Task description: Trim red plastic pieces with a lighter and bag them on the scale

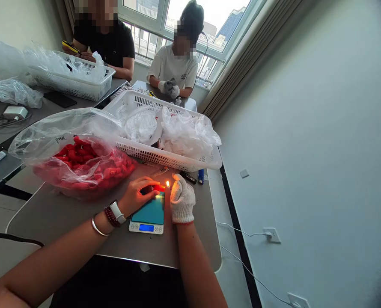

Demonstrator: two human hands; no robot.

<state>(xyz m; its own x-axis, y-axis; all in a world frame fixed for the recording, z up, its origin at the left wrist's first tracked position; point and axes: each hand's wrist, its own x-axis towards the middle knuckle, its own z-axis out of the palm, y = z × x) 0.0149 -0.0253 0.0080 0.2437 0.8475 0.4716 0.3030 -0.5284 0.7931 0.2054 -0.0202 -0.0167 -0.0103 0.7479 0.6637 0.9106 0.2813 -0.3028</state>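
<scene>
Bare and wearing a watch, my left hand [142,193] pinches a small red plastic piece [159,188] above the far end of a kitchen scale [147,212], whose blue display is lit. My right hand [181,196], in a white knitted glove, is closed around a lighter whose body is mostly hidden by the fingers. Its flame [168,184] burns just right of the red piece. To the left, a big clear plastic bag [65,164] stands open, filled with many similar red pieces.
Behind the scale, a white plastic basket [174,161] holds clear bags. A black marker-like stick [188,177] and a blue lighter [201,176] lie beyond my right hand. Two people sit across the tables, one with gloved hands [169,87]. A wall runs along the right.
</scene>
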